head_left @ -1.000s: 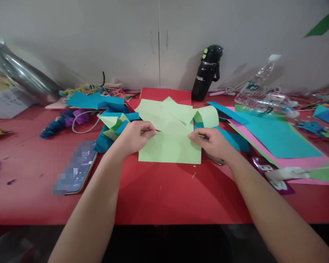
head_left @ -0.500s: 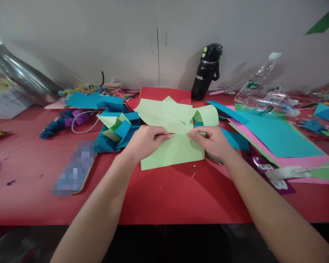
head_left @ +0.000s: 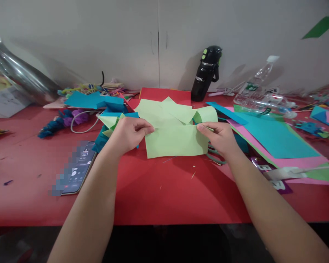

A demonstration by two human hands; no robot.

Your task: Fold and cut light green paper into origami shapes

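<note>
A light green sheet of paper (head_left: pixel 177 143) hangs between my two hands, its front edge near the red tabletop. My left hand (head_left: pixel 130 134) pinches the sheet's upper left corner between thumb and fingers. At the upper right corner, my right hand (head_left: pixel 220 136) holds it in the same kind of pinch. Behind the sheet lie more light green paper pieces (head_left: pixel 159 111), one of them a curled strip (head_left: pixel 210 114). Folded blue and green paper (head_left: pixel 105 133) sits just left of my left hand, partly hidden by it.
A phone (head_left: pixel 78 171) lies left of my left forearm. Blue, pink and green sheets (head_left: pixel 279 135) are stacked at the right, with clear plastic bottles (head_left: pixel 259 78) behind. A black flask (head_left: pixel 205 75) stands against the wall. A steel jug (head_left: pixel 24 73) leans at the far left.
My hands have moved apart along the sheet's upper edge, from near its middle to its corners. The sheet has shifted slightly, its front edge now farther from me.
</note>
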